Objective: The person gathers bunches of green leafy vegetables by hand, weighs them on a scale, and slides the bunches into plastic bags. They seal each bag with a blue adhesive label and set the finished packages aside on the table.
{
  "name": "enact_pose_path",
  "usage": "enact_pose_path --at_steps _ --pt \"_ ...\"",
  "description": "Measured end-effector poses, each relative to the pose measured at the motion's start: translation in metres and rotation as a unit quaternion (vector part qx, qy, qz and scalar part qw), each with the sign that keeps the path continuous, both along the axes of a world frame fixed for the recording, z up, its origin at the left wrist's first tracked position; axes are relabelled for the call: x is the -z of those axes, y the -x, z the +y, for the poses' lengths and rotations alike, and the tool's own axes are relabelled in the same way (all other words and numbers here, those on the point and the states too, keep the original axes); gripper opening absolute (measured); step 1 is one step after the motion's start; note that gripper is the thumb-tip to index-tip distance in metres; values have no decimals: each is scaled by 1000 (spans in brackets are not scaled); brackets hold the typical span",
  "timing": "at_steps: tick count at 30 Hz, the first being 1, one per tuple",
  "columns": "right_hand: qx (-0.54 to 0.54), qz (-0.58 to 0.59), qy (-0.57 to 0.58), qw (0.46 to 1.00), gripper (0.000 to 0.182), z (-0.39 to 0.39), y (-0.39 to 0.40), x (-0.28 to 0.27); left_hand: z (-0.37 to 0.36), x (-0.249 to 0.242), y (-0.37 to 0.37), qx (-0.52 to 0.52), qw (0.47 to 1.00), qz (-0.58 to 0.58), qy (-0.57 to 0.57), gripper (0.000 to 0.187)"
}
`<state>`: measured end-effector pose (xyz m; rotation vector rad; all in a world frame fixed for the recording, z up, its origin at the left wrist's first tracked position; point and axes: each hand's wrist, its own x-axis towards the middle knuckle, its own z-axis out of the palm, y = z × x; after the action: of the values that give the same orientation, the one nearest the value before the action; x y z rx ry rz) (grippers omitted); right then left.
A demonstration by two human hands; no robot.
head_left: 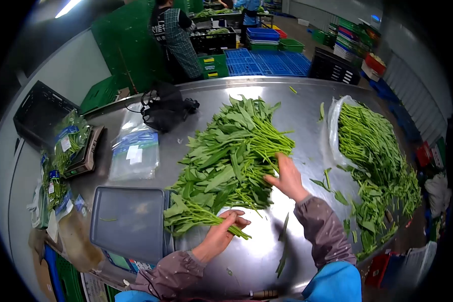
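A large pile of water spinach, leafy with long green stems, lies in the middle of the steel table. My left hand is closed around the stems of a small bunch of water spinach at the pile's near left side. At the pile's right edge, my right hand touches the cut stem ends, its thumb and fingers apart. Part of its fingertips is hidden among the stems.
More water spinach spills from a clear bag at right. On the left are a grey bin, clear plastic bags, a black bag and a scale with packed greens. Blue pallets and a person stand beyond.
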<state>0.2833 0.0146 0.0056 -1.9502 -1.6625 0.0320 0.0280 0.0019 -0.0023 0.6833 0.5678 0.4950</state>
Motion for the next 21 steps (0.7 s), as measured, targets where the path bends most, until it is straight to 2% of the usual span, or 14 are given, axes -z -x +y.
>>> enact_pose_path --at_steps 2,3,5,8,9,10,13,16,17,18,20,21 --pt "31 -130 55 990 95 36 -14 5 15 -22 -22 -18 1000 -3 12 24" --pt "21 -131 40 990 95 53 -19 9 26 -22 -35 -20 1000 -21 -9 24" --pt "53 -193 169 965 108 78 -28 19 49 -25 -62 -13 998 -38 -43 26" --pt "61 -208 204 955 111 100 -39 30 79 -18 -96 -19 999 -27 -23 26" --pt "58 -196 183 961 98 101 -38 33 84 -11 -103 -21 999 -27 -26 26" --pt "57 -196 181 962 98 103 -38 39 88 -2 -108 -24 999 -20 -9 26" --pt "49 -251 95 962 75 99 -31 51 92 24 -118 -26 999 -6 24 26" --pt "61 -290 37 954 75 100 -37 62 94 44 -123 -21 999 4 47 29" --pt "46 -283 36 957 58 101 -38 62 95 48 -125 -21 998 2 53 29" --pt "44 -283 37 957 58 101 -39 59 95 50 -126 -22 998 1 59 30" --pt "-9 -216 86 973 37 103 -41 54 94 47 -125 -17 998 11 60 34" --pt "-14 -199 33 979 25 106 -44 54 94 45 -126 -9 998 21 58 37"
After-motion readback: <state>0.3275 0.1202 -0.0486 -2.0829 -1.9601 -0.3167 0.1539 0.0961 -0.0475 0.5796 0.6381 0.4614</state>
